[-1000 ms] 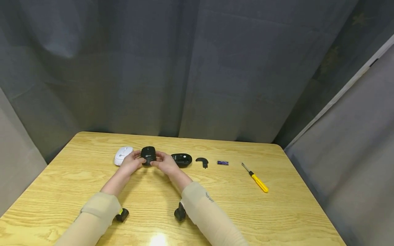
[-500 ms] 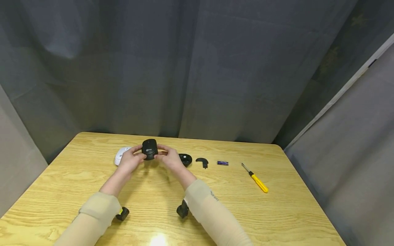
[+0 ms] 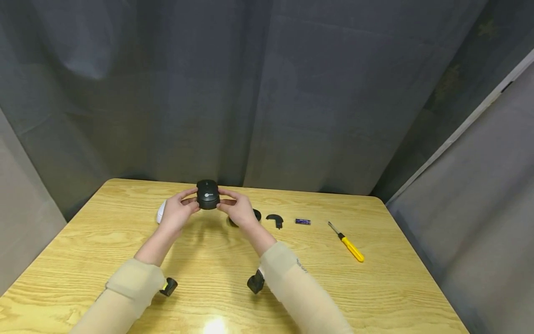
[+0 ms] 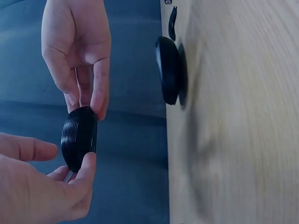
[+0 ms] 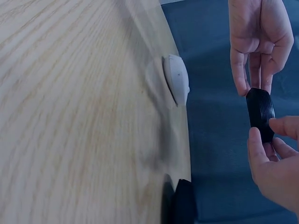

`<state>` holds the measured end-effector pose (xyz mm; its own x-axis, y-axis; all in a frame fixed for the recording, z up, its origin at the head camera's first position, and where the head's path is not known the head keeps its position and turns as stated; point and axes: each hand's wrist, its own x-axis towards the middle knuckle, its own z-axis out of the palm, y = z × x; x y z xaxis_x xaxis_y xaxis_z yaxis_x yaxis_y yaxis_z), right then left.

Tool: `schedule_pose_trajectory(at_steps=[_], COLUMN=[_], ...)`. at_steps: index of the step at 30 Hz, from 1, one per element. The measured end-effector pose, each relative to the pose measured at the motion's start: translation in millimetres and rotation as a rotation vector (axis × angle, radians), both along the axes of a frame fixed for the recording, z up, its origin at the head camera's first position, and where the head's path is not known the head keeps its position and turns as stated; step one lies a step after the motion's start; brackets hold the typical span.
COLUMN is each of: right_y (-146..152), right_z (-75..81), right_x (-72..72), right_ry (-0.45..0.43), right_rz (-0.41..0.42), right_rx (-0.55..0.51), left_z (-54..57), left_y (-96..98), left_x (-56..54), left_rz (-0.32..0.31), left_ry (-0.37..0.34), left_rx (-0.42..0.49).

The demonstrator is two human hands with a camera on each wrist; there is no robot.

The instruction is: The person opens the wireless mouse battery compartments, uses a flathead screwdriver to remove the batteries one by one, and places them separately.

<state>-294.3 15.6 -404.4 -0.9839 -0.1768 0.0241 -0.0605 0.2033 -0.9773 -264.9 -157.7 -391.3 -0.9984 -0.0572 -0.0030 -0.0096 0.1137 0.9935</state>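
In the head view a black computer mouse [image 3: 207, 195] is held up off the table between both hands, its top with a small logo toward me. My left hand [image 3: 177, 211] pinches its left side, and my right hand [image 3: 239, 211] pinches the right side. In the left wrist view the mouse [image 4: 79, 139] shows a ridged end, with fingertips of the left hand [image 4: 51, 186] and right hand [image 4: 77, 51] at opposite sides. The right wrist view shows the same mouse [image 5: 260, 114] between the right hand [image 5: 280, 172] and the left hand [image 5: 259, 37].
A white mouse [image 3: 160, 212] lies partly hidden behind the left hand. Behind the right hand lies another black mouse [image 3: 257, 215]. Farther right on the wooden table [image 3: 208, 260] are a curved black cover piece [image 3: 275, 219], a purple battery [image 3: 302, 221] and a yellow-handled screwdriver [image 3: 350, 247].
Both hands have raised the black mouse up from low over the table and shifted it slightly right. They now overlap more of the white mouse and the other black mouse.
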Motion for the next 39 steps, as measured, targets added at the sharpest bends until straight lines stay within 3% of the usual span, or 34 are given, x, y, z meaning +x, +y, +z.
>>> schedule_pose_trajectory(at_steps=[9, 21, 31, 35, 39], right_y=[13, 31, 47, 51, 55], right_z=[11.5, 34.3, 48.3, 70.1, 66.6], right_x=[2.8, 15.9, 27.1, 47.8, 49.8], right_ry=[0.101, 0.217, 0.251, 0.306, 0.365], right_rz=[0.04, 0.085, 0.111, 0.111, 0.092], right_rx=[-0.023, 0.033, 0.023, 0.065, 0.069], left_z=[12.0, 29.1, 41.8, 43.9, 44.6], left_y=[5.0, 13.6, 27.1, 31.8, 36.2], left_x=[7.3, 18.6, 29.7, 31.8, 35.3], left_rz=[0.015, 0.003, 0.001, -0.001, 0.005], left_ry=[0.063, 0.23, 0.342, 0.356, 0.365], left_rx=[-0.108, -0.203, -0.195, -0.19, -0.197])
